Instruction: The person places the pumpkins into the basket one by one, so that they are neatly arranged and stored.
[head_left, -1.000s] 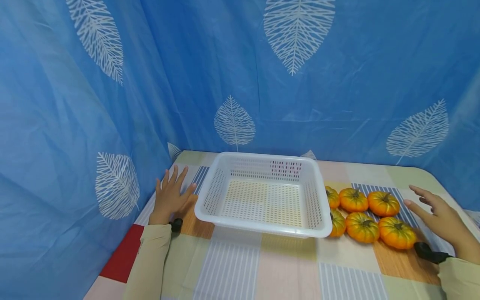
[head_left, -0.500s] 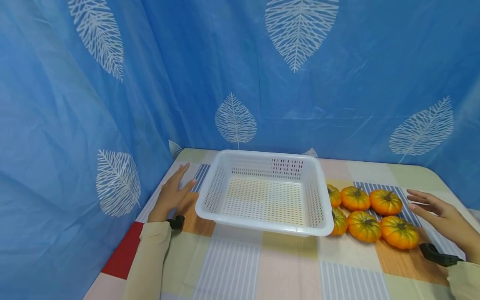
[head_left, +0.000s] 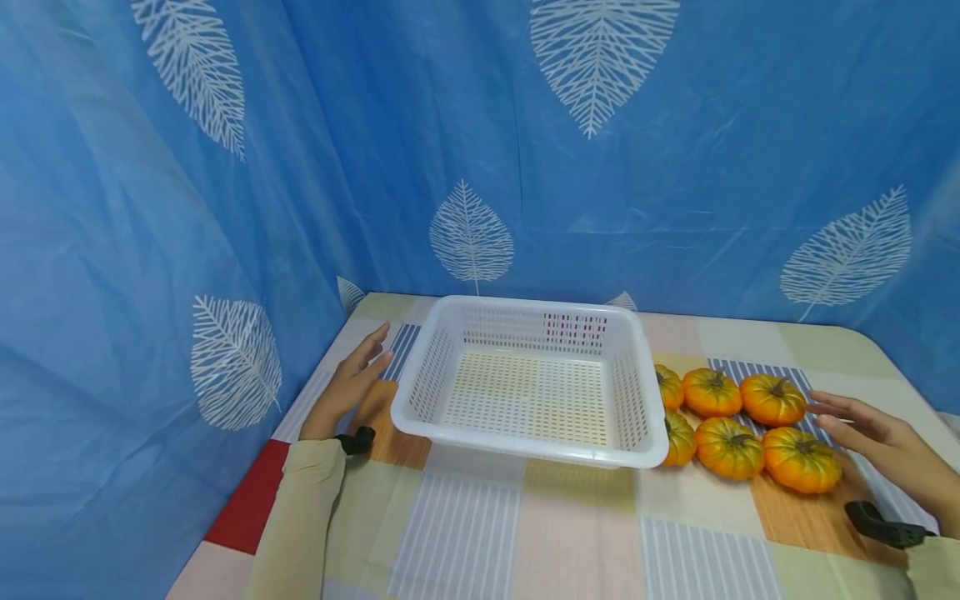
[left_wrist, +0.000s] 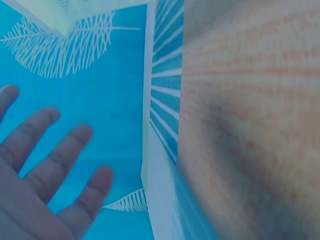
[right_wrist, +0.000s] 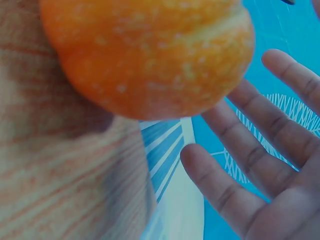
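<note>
A white plastic basket [head_left: 528, 454] with perforated sides stands at the middle of the table, with nothing inside it. Several small orange pumpkins sit in two rows against its right side, the front right pumpkin [head_left: 801, 461] and the back right pumpkin [head_left: 772, 400] among them. My left hand [head_left: 348, 383] hovers left of the basket, fingers extended and holding nothing. To the right of the pumpkins is my right hand [head_left: 873, 429], its fingers loosely spread and the fingertips close to the back right one. In the right wrist view a pumpkin [right_wrist: 150, 55] overlaps the fingers.
A patchwork-patterned cloth [head_left: 570, 542] covers the table. Blue curtains [head_left: 375, 167] with white leaf prints hang behind the table and along its left side.
My right hand has drawn slightly nearer the back right pumpkin. My left hand has turned, its spread fingers coming together and pointing towards the basket. Basket and pumpkins keep their places.
</note>
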